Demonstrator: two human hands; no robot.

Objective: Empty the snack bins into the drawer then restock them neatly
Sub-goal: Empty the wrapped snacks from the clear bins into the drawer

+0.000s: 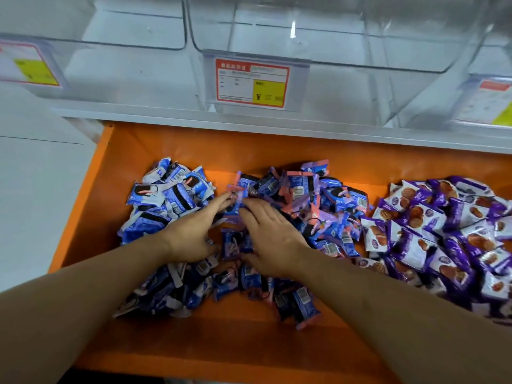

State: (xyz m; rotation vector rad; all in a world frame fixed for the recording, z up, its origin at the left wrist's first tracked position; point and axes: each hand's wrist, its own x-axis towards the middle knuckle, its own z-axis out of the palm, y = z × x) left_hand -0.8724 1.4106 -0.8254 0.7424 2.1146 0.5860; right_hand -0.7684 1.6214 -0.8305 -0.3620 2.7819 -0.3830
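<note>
On the far left, the left bin (91,37) sits empty above the orange drawer (116,162), and the blue-and-white packs (169,195) lie heaped just below it in the drawer. My left hand (191,236) comes next, fingers fairly straight and laid flat against that heap's right edge, gripping nothing. Between my hands sit a few loose blue-and-pink packs (299,189); my right hand (271,234) lies flat on them, fingers extended, thumb low, holding nothing that I can see. The middle bin (304,29) above, with its price tag (252,80), is empty too. Farthest right are the purple packs (443,225), touching the pink pile. As I judge it, emptying is done and sorting has begun. To do it well, I'd sweep the strays cleanly apart so no blue-and-white pack rides along, cup both hands under a modest stack, align them face-up, and lift without dragging neighbours.
</note>
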